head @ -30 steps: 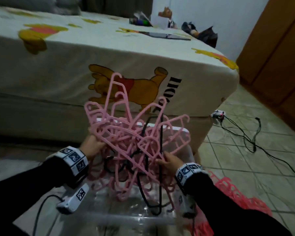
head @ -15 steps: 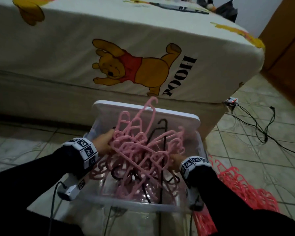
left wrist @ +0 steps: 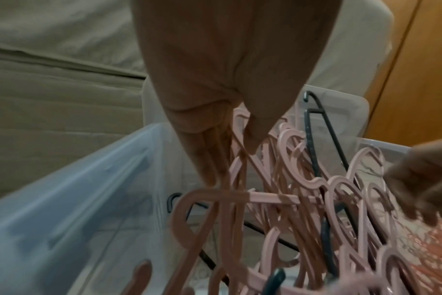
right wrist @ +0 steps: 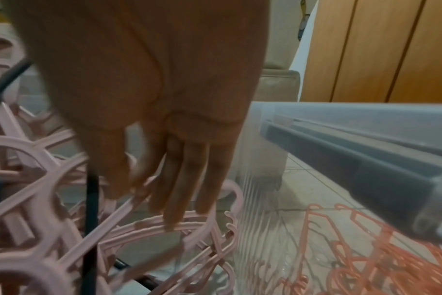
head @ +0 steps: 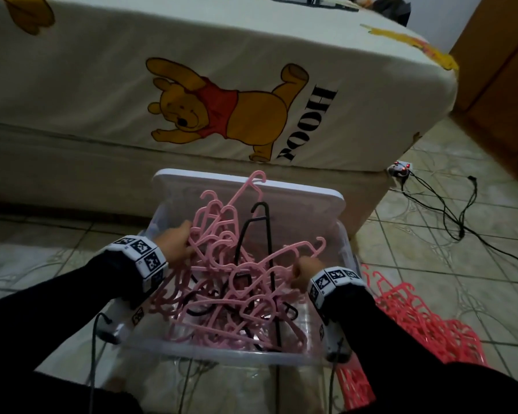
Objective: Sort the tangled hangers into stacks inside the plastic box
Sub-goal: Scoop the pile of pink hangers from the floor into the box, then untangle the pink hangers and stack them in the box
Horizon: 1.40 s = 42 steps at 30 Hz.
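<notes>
A tangle of pink hangers [head: 222, 288] with a few black hangers [head: 265, 222] mixed in sits inside the clear plastic box [head: 222, 355] on the floor. My left hand [head: 189, 243] grips pink hangers at the tangle's left side; in the left wrist view the left hand [left wrist: 230, 151] has thumb and fingers closed on several pink hangers [left wrist: 278, 197]. My right hand [head: 299, 271] holds pink hangers at the tangle's right side. The right wrist view shows the right hand [right wrist: 144, 191] pinching a pink hanger [right wrist: 129, 209] near the box wall [right wrist: 262, 179].
The box's white lid [head: 296, 192] leans behind it against the bed [head: 102, 85]. A pile of coral hangers [head: 416, 324] lies on the tiled floor right of the box. Black cables [head: 449, 210] run across the floor at the far right. A wooden wardrobe [head: 506, 70] stands beyond.
Both hands have lowered the hanger tangle from above the box down into it. The head view has tilted downward.
</notes>
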{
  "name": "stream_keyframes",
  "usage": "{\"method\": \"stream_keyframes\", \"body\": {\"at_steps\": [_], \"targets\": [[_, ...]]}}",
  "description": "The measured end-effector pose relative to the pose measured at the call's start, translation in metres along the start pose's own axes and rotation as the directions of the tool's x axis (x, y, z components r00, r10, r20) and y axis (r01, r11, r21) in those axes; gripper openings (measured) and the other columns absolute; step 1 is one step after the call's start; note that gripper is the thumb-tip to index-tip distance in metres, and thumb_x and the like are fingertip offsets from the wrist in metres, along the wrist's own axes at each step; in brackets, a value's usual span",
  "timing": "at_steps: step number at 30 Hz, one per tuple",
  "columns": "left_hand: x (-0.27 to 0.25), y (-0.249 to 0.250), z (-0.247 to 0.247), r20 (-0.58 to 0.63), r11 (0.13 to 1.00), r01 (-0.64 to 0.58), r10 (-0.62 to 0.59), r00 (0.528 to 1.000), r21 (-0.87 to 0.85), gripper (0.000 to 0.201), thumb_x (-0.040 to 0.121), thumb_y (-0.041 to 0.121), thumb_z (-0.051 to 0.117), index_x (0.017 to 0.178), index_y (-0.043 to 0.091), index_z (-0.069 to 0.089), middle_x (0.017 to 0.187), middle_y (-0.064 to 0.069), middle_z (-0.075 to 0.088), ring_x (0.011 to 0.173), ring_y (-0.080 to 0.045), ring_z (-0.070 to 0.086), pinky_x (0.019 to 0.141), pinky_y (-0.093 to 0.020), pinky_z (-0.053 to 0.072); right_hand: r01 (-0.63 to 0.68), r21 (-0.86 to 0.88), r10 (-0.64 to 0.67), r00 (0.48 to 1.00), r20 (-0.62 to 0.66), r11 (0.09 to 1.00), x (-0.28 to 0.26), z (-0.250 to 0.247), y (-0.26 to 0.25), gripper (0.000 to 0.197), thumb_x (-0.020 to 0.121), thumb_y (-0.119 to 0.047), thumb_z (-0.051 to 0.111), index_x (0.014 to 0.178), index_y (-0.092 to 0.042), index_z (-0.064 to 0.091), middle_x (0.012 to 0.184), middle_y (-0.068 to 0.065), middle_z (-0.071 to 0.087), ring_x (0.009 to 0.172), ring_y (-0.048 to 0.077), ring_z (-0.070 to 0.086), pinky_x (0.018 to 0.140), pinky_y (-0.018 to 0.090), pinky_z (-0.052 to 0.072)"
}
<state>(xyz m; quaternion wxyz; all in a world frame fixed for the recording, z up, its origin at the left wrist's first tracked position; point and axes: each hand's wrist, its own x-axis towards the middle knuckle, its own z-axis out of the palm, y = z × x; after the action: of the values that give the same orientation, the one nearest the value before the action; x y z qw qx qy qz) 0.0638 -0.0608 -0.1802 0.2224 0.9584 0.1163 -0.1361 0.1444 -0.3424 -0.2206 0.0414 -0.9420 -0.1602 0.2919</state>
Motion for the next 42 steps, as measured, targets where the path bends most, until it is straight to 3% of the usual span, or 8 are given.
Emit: {"method": "stream_keyframes", "body": {"at_steps": [6, 14, 18, 25, 29, 34, 37, 42], "targets": [[0.006, 0.001, -0.008, 0.032, 0.997, 0.011, -0.013, 0.999, 0.072, 0.036, 0.095, 0.021, 0.052, 0.124, 0.001, 0.042, 0.121, -0.02, 0.059, 0.111, -0.034, 0.058, 0.087, -0.034, 0.042, 0.081, 0.086, -0.078, 0.996, -0.039, 0.993, 0.001, -0.001, -0.007, 0.059, 0.088, -0.016, 0.062, 0.142, -0.012, 0.039, 0.14, 0.01, 0.047, 0.129, 0.022, 0.044, 0.105, 0.028, 0.033], [0.006, 0.012, -0.005, 0.027, 0.996, 0.037, -0.035, 0.999, -0.08, 0.047, 0.094, 0.015, 0.055, 0.131, 0.001, 0.031, 0.117, -0.019, 0.062, 0.109, -0.03, 0.06, 0.087, -0.032, 0.043, 0.274, -0.148, -0.274, 0.961, 0.024, 0.95, -0.004, 0.014, -0.044, 0.025, 0.073, -0.04, 0.059, 0.086, -0.019, 0.066, 0.077, 0.002, 0.067, 0.077, 0.028, 0.065, 0.078, 0.035, 0.052], [0.007, 0.016, -0.014, 0.049, 0.993, 0.03, -0.036, 0.998, 0.11, 0.045, 0.097, 0.034, 0.049, 0.13, 0.005, 0.042, 0.125, -0.018, 0.058, 0.114, -0.032, 0.056, 0.091, -0.035, 0.044, 0.315, -0.287, -0.333, 0.943, -0.015, 0.905, -0.007, 0.017, -0.063, 0.029, 0.085, -0.024, 0.054, 0.109, -0.009, 0.06, 0.1, 0.02, 0.067, 0.089, 0.036, 0.066, 0.064, 0.033, 0.041], [-0.002, 0.029, -0.033, 0.01, 0.837, 0.027, -0.039, 0.999, 0.546, 0.058, 0.094, 0.061, 0.035, 0.106, 0.012, 0.062, 0.111, -0.01, 0.065, 0.102, -0.027, 0.061, 0.074, -0.03, 0.038, 0.427, -0.248, -0.435, 0.9, 0.022, 0.87, -0.034, -0.011, -0.086, 0.026, 0.093, -0.018, 0.048, 0.116, -0.008, 0.058, 0.111, 0.022, 0.062, 0.099, 0.036, 0.062, 0.082, 0.038, 0.046], [-0.011, 0.044, -0.05, 0.009, 0.882, -0.115, 0.124, 0.992, 0.457, 0.05, 0.095, 0.059, 0.032, 0.086, 0.017, 0.058, 0.087, -0.007, 0.061, 0.077, -0.023, 0.056, 0.068, -0.029, 0.039, 0.471, -0.09, -0.478, 0.873, -0.096, 0.878, -0.052, -0.06, -0.091, 0.016, 0.093, -0.018, 0.054, 0.103, -0.011, 0.064, 0.102, 0.014, 0.067, 0.089, 0.027, 0.064, 0.074, 0.029, 0.044], [-0.023, 0.066, -0.052, 0.143, 0.927, -0.374, 0.375, 0.916, -0.029, 0.037, 0.095, 0.046, 0.044, 0.103, 0.014, 0.06, 0.087, 0.005, 0.059, 0.078, -0.011, 0.056, 0.068, -0.026, 0.043, 0.534, -0.023, -0.508, 0.79, -0.342, 0.845, -0.075, -0.107, -0.091, 0.013, 0.093, -0.016, 0.057, 0.1, -0.009, 0.064, 0.081, -0.002, 0.06, 0.068, 0.008, 0.05, 0.072, 0.03, 0.046], [-0.023, 0.066, -0.048, 0.097, 0.904, -0.428, 0.428, 0.899, -0.015, 0.029, 0.094, 0.041, 0.052, 0.109, 0.017, 0.058, 0.104, 0.003, 0.064, 0.09, -0.011, 0.059, 0.081, -0.027, 0.046, 0.551, 0.03, -0.467, 0.733, -0.495, 0.834, -0.084, -0.124, -0.085, 0.013, 0.092, -0.017, 0.059, 0.093, -0.006, 0.064, 0.071, -0.003, 0.059, 0.059, 0.008, 0.053, 0.062, 0.027, 0.046], [-0.019, 0.054, -0.052, -0.043, 0.891, -0.412, 0.427, 0.903, 0.193, 0.019, 0.098, 0.039, 0.044, 0.106, 0.028, 0.056, 0.073, 0.022, 0.052, 0.063, 0.004, 0.047, 0.055, -0.022, 0.034, 0.574, 0.22, -0.324, 0.692, -0.645, 0.788, -0.081, -0.133, -0.065, 0.011, 0.091, -0.018, 0.06, 0.092, -0.008, 0.063, 0.076, 0.004, 0.067, 0.062, 0.012, 0.065, 0.058, 0.021, 0.056]]}}
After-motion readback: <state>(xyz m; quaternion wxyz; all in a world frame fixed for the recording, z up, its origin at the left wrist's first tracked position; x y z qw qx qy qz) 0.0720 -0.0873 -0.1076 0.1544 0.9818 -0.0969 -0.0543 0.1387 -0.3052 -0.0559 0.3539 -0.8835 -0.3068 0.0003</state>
